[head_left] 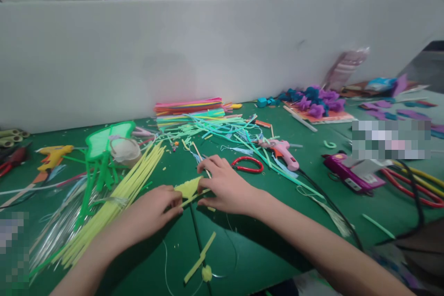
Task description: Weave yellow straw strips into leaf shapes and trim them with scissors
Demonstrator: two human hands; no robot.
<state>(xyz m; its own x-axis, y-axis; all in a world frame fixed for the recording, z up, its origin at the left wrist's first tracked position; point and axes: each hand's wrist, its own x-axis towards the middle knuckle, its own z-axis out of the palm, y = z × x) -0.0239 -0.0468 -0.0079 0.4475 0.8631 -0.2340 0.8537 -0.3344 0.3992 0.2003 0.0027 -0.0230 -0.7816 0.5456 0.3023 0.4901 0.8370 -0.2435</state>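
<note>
Spanning most of the view, 1 green desk [239, 259] carries the lot. Near L side: 1 bundle of yellow strips [128, 185], tied, prob. to keep lengths together. Beyond it, 1 green frame [107, 141]. Mid-desk, toward near edge: L hand [154, 210] and R hand [229, 187] (2), fingers of both grasping 1 yellow piece [189, 188] betw. them, one at each end, prob. to keep it steady & in shape. Glue guns, 2: yellow one [55, 153] near L edge; pink one [286, 151] R of centre, prob. for easy R reach. Red handle [247, 171], 1, just beyond R wrist. Smallest, by near edge: 2 loose strips [194, 270], approx. end to end, w/ 1 yellow knob [206, 273] beside.
</note>
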